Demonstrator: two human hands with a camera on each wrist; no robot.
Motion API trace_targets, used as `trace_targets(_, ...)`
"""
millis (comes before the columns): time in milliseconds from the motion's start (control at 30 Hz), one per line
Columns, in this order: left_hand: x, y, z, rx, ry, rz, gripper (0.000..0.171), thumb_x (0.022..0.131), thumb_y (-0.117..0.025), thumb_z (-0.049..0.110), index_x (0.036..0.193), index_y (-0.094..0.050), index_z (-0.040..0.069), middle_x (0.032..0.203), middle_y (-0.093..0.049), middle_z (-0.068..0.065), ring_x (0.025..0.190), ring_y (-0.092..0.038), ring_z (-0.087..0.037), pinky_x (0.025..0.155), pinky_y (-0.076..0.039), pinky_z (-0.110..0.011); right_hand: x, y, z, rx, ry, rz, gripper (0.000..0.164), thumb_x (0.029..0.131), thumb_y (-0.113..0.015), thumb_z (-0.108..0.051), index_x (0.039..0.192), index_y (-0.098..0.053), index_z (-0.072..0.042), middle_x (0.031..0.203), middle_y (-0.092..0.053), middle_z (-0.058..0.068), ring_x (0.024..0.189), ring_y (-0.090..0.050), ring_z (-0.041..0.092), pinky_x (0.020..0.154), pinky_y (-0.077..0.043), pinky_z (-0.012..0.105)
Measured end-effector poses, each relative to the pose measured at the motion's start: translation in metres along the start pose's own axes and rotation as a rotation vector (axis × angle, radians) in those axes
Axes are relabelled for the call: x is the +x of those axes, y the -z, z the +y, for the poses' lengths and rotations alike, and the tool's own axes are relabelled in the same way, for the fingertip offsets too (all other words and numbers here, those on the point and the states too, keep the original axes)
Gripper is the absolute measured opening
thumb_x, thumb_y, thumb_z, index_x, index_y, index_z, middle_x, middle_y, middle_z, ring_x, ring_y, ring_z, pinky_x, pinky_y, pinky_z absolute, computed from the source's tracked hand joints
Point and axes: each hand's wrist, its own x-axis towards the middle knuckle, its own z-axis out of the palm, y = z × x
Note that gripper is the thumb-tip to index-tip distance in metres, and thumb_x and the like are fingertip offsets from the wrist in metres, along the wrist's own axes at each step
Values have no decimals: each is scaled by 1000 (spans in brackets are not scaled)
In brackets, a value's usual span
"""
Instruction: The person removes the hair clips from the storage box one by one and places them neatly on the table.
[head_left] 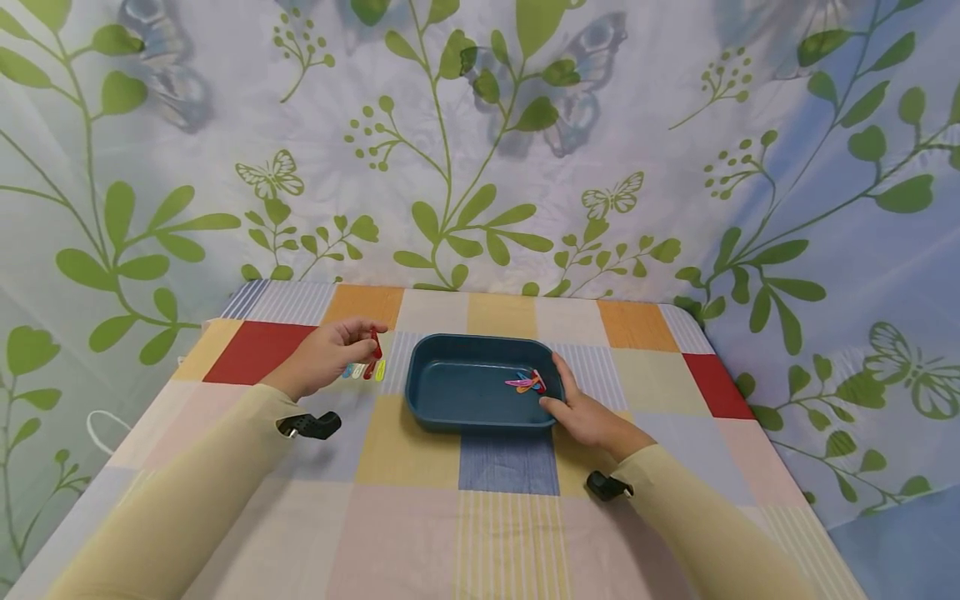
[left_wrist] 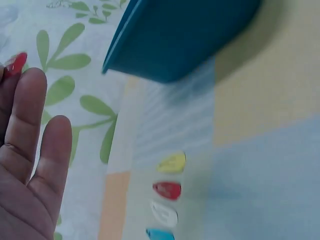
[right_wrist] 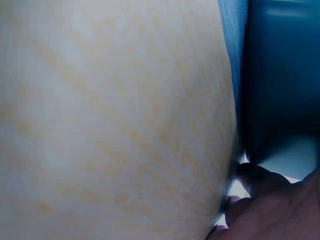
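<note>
My left hand (head_left: 322, 357) pinches a red snap hair clip (head_left: 377, 343) between thumb and fingertips, raised above the table left of a dark blue plastic tray (head_left: 468, 427). Below that hand, a short row of hair clips lies on the cloth: a yellow clip (left_wrist: 172, 163), a second red clip (left_wrist: 168, 190), a white clip (left_wrist: 164, 214) and a light blue clip (left_wrist: 160, 234). Several colourful hair clips (head_left: 528, 382) are heaped inside the tray near its right end. There my right hand (head_left: 588, 417) grips the tray, its thumb at the rim and fingers along the outer wall.
A patchwork-patterned cloth (head_left: 405, 525) covers the table. Behind it hangs a curtain (head_left: 480, 142) printed with leaves and butterflies. A white cord (head_left: 93, 433) loops beside the table's left edge.
</note>
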Motion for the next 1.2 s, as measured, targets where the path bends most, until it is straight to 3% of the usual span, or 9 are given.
trace_targets(133, -5, 8, -6, 67, 21, 38, 43, 107, -60, 15, 150, -57, 8, 108, -68, -14, 106, -70, -42, 87, -60, -24, 0, 0, 0, 1, 1, -2, 86, 109, -46, -40, 168, 17, -25, 175, -8, 27, 157, -23, 52, 127, -18, 67)
trace_targets(233, -8, 14, -11, 91, 45, 69, 45, 105, -64, 16, 149, -55, 11, 110, -68, -16, 103, -69, -43, 86, -62, -30, -1, 0, 0, -4, -4, -6, 86, 110, -45, -41, 167, 18, -27, 175, -7, 26, 157, -24, 52, 127, -18, 67)
trace_targets(400, -14, 24, -18, 135, 67, 94, 41, 103, -65, 15, 142, -56, 11, 115, -69, -18, 103, -68, -41, 86, -61, -39, -2, 1, -2, -9, -15, -6, 86, 109, -44, -43, 167, 18, -28, 175, -9, 26, 157, -25, 52, 127, -19, 67)
trace_targets(600, -20, 36, -27, 191, 86, 106, 48, 105, -62, 15, 152, -53, 11, 122, -65, -20, 111, -64, -37, 86, -59, -33, -1, 1, -1, -3, -3, -11, 86, 109, -44, -42, 167, 18, -27, 174, -10, 27, 157, -25, 52, 126, -19, 67)
trace_targets(833, -22, 45, -38, 228, 161, 120, 52, 107, -62, 25, 157, -51, 16, 127, -69, -18, 115, -63, -37, 88, -59, -37, -1, 0, 1, -11, 4, -8, 85, 110, -44, -41, 167, 18, -27, 174, -9, 27, 156, -25, 52, 126, -20, 68)
trace_targets(1000, -22, 47, -44, 246, 203, 122, 49, 106, -63, 27, 152, -55, 11, 132, -68, -16, 118, -64, -36, 92, -58, -38, -1, 0, 0, 1, 5, -9, 86, 109, -45, -41, 167, 17, -27, 175, -7, 26, 157, -24, 52, 126, -18, 68)
trace_targets(1200, -21, 50, -50, 274, 188, 128, 47, 104, -66, 21, 148, -58, 7, 125, -68, -16, 109, -61, -30, 88, -59, -36, -1, 0, 1, -1, 8, -5, 86, 109, -44, -41, 167, 18, -27, 175, -8, 26, 157, -24, 51, 127, -19, 67)
